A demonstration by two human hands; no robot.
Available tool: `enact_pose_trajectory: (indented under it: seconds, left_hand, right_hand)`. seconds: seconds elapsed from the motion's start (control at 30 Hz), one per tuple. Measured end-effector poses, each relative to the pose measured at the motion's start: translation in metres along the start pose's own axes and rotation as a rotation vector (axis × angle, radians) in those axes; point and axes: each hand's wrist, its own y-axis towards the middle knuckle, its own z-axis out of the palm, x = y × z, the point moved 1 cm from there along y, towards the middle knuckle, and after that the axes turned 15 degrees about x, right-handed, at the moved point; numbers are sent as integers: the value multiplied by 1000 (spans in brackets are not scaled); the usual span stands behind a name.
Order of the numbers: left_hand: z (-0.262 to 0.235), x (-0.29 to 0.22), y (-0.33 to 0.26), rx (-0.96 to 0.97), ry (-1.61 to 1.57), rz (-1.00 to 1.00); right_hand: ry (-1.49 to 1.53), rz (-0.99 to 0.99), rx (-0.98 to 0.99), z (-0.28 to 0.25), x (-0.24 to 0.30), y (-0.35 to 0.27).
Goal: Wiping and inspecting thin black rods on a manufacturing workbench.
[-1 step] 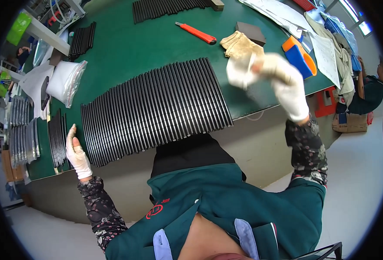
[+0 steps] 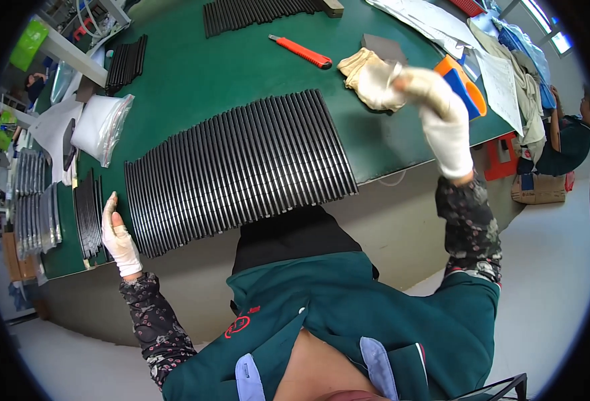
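Observation:
A row of thin black rods [image 2: 235, 164] lies side by side on the green table, with a band of shine across its nearer part. My left hand [image 2: 120, 242], in a white glove with bare fingertips, rests at the row's left end, fingers stretched out. Raised beyond the row's right end, my gloved right hand [image 2: 438, 110] is closed on a white cloth [image 2: 378, 87], which is smeared by motion. Behind that cloth a crumpled tan cloth [image 2: 354, 63] lies on the table, partly hidden.
A red utility knife [image 2: 302, 52] lies beyond the rods. On the right are a grey block [image 2: 385, 48], a blue-and-orange holder [image 2: 465, 87] and papers [image 2: 502, 87]. More black rods [image 2: 126, 63] and plastic bags [image 2: 101, 127] occupy the left. Another person [image 2: 565, 144] is at far right.
My right hand and the white cloth have moved slightly up and away from the table's near edge, the cloth now overlapping the tan one. The left hand and the rods stay put.

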Motion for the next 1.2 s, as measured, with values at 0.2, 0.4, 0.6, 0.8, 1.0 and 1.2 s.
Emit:
enact_pose_trajectory:
  seconds: [0.2, 0.4, 0.6, 0.8, 1.0, 1.2]
  left_hand:
    - [7, -7, 3, -8, 39, 11]
    - [3, -9, 0, -32, 25, -9]
    - [4, -11, 4, -12, 80, 2]
    - [6, -10, 4, -18, 69, -3]
    - [6, -10, 5, -16, 111, 11]
    - [6, -9, 4, -15, 88, 5]
  right_hand:
    - [-518, 125, 168, 13, -43, 9]
    - [-254, -73, 237, 40, 10, -7]
    - [-201, 55, 342, 66, -2, -29]
    - [-198, -43, 384, 66, 1, -24]
    - [-400, -188, 435, 66, 3, -17]
    - [-305, -119, 436, 67, 1, -18]
